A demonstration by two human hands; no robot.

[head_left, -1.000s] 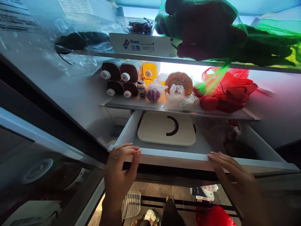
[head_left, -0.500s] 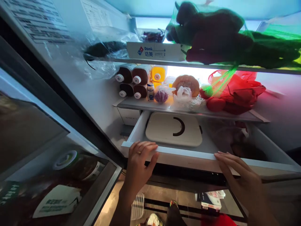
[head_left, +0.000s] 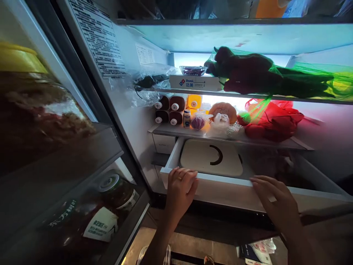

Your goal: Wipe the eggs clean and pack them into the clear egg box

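A pulled-out white fridge drawer stands in front of me. My left hand, with a ring on one finger, curls its fingers over the left part of the drawer's front rim. Further right, my right hand hooks its fingers over the same rim, the thumb low against the front. Inside the drawer lies a flat cream container with a dark curved handle on its lid. To its right are dark items that I cannot make out.
Above the drawer, a shelf holds dark bottles, a bagged purple vegetable and a red bag. Higher up lie a pizza box and a green net bag. The open door, left, carries jars. A box lies below.
My view has tilted up and left, bringing an upper shelf and a yellow-lidded jar into sight. The drawer shows slightly less depth, with both hands still at its rim.
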